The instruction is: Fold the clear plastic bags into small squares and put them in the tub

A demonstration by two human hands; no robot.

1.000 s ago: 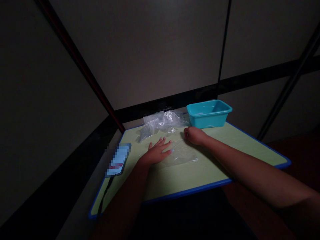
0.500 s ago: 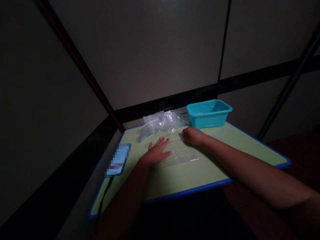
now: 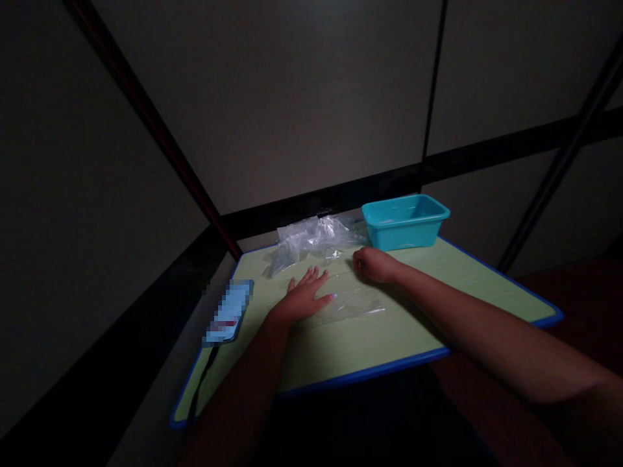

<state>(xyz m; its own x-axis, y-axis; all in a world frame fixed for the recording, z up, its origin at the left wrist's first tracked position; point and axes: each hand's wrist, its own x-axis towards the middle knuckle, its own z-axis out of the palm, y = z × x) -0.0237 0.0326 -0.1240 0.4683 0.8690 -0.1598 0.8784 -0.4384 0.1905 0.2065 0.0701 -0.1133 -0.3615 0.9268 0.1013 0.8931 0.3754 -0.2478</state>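
Film [image 3: 353, 306] lies flat on the surface [image 3: 477, 285], nearer the person than the tub [image 3: 403, 237] and left of it. The left hand [image 3: 300, 299] presses on it, fingers spread. The right hand [image 3: 374, 264], just in front of the tub, has fingers curled in; whether they grip the film's far edge cannot be told. Inside the tub, a pale patch shows, too unclear to name.

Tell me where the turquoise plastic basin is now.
In the head view, the turquoise plastic basin stands at the far right corner of the table, right of crumpled clear plastic, just beyond the right hand.
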